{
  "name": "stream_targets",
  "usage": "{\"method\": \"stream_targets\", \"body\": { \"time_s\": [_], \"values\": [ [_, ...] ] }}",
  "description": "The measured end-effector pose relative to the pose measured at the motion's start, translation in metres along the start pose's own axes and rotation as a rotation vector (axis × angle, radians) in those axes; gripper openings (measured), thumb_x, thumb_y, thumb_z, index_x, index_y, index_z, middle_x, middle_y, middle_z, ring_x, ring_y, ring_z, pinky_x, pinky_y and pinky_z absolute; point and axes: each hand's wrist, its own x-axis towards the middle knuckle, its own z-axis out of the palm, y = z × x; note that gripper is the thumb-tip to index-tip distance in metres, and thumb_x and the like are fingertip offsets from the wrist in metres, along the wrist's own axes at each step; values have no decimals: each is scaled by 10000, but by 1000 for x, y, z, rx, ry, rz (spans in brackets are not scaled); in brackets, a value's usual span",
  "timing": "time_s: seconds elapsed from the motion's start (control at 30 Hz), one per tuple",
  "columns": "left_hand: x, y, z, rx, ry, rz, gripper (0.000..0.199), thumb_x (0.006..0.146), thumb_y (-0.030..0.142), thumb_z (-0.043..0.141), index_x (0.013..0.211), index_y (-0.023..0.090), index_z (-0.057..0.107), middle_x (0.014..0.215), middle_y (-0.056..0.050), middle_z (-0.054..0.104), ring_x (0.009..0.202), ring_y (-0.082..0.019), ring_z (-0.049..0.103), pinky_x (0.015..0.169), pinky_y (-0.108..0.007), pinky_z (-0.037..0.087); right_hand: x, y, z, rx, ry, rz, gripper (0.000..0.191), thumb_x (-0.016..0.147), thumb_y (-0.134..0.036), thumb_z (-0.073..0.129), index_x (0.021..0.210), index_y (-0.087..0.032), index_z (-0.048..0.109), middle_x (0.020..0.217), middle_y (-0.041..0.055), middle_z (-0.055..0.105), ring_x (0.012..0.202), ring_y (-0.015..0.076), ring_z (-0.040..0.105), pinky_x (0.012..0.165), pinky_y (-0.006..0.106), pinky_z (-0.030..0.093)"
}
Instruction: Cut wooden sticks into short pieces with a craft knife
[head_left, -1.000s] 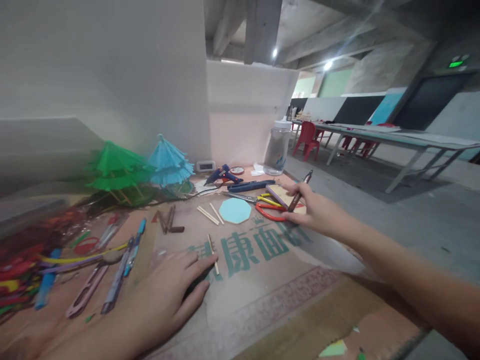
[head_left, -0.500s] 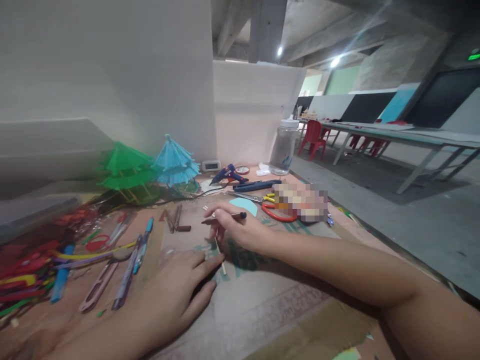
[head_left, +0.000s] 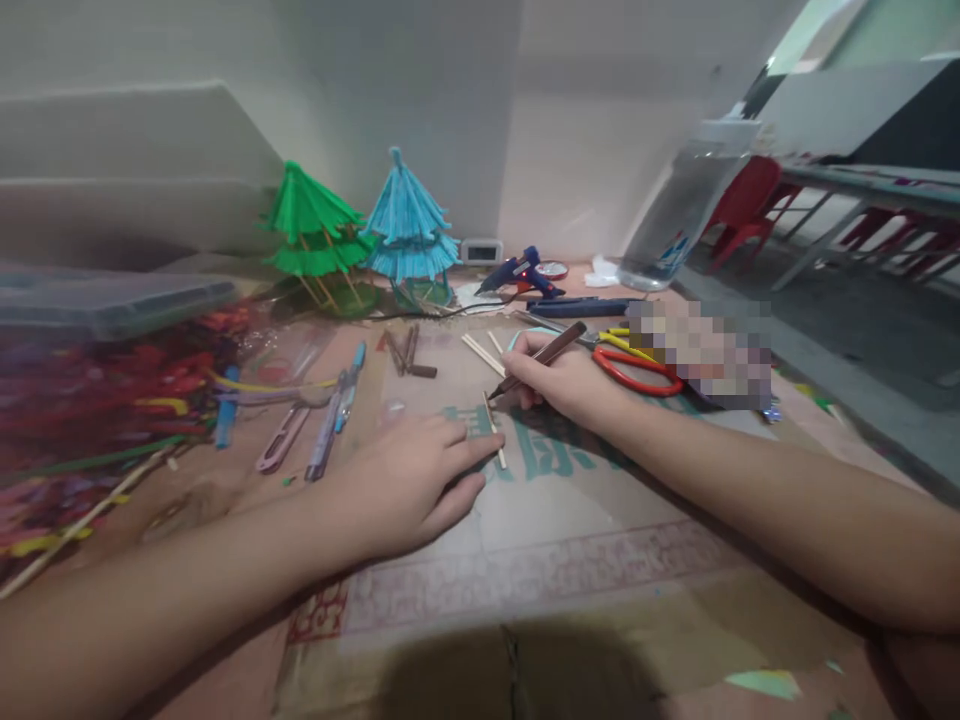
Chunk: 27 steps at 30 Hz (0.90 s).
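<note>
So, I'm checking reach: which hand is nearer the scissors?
Right. The right hand is close beside the scissors; the left hand is farther away, toward lower left in view.

Right hand (head_left: 559,378) showing bare; behind its grip, bare right forearm (head_left: 750,490) widening. Left of grip: left hand (head_left: 409,475) and left forearm (head_left: 202,590), likewise showing bare.

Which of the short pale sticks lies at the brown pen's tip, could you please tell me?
The stick touched by the left hand; the other short pale sticks lie farther back, clear of the brown pen.
</note>
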Motion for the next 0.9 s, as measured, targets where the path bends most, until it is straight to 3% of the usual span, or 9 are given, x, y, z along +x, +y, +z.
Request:
{"method": "stream_targets", "body": {
  "time_s": [0.2, 0.43, 0.9],
  "values": [
    [1, 1, -1, 30, -17, -1, 452, 1035, 348, 371, 1388, 184, 601, 928, -105, 650, 880, -265, 615, 773, -398, 502, -3, -3, 2, -89, 3, 31, 272, 899, -339, 637, 717, -216, 476, 479, -57, 573, 431, 97, 503, 453, 205, 348],
    [3, 1, 0, 33, -30, -8, 473, 1037, 346, 347, 1428, 204, 572, 907, -97, 639, 857, -257, 605, 778, -390, 498, 3, -4, 6, -230, 136, -14, 267, 914, -298, 573, 687, -228, 449, 458, -67, 540, 435, 99, 495, 476, 217, 380],
    [3, 1, -1, 17, -46, -15, 475, 1034, 341, 344, 1411, 190, 591, 937, -113, 646, 884, -273, 609, 775, -407, 505, 6, -2, 5, -213, 95, 49, 274, 879, -329, 631, 704, -228, 446, 485, -55, 601, 420, 104, 525, 444, 207, 390]
  ]
}}
